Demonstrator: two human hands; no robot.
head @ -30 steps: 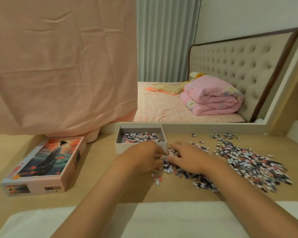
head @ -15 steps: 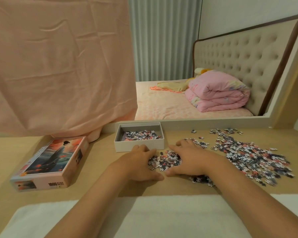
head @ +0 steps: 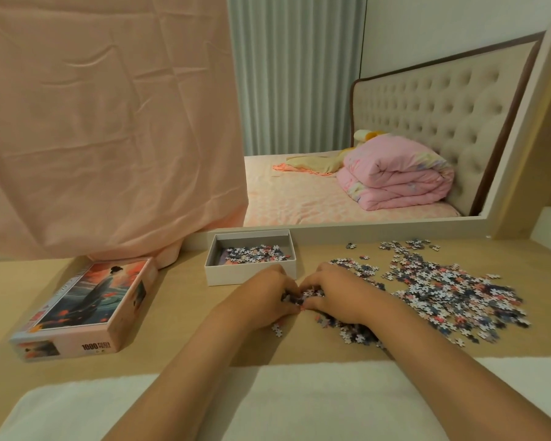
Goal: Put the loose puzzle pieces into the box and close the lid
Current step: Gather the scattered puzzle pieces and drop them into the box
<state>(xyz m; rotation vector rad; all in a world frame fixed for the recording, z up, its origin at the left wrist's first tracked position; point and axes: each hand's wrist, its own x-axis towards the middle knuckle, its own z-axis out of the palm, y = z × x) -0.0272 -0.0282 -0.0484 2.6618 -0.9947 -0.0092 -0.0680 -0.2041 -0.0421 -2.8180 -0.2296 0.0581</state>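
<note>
Two forearms come in over a white cloth [head: 268, 405] along the bottom edge of the frame, and the hands meet at centre on the table [head: 185, 316]. The left hand [head: 264, 297] and the right hand [head: 337, 294] are cupped together, fingers curled in around a clump of puzzle pieces [head: 303, 296], thumbs nearly touching at the near side. A few strays lie just below the left hand, and more sit under the right wrist.

At lower left the lid [head: 89, 307] lies face up, showing a painted figure in a dark robe among orange-red blooms. Its near side wall reads "1000"; the smaller print beside that is too tiny to make out.

Off to the right, the loose pieces [head: 452, 294] spread in a wide heap across the table, well apart from the lid.

Just beyond the knuckles sits the box [head: 252, 276], white-walled and open, with a shallow layer of pieces inside.

Farther back, a pink sheet [head: 109, 122] hangs over the upper left. Upper right shows a bed [head: 293, 202], a folded pink quilt [head: 398, 179], a tufted headboard [head: 433, 100] and a pale pleated curtain [head: 293, 74].
</note>
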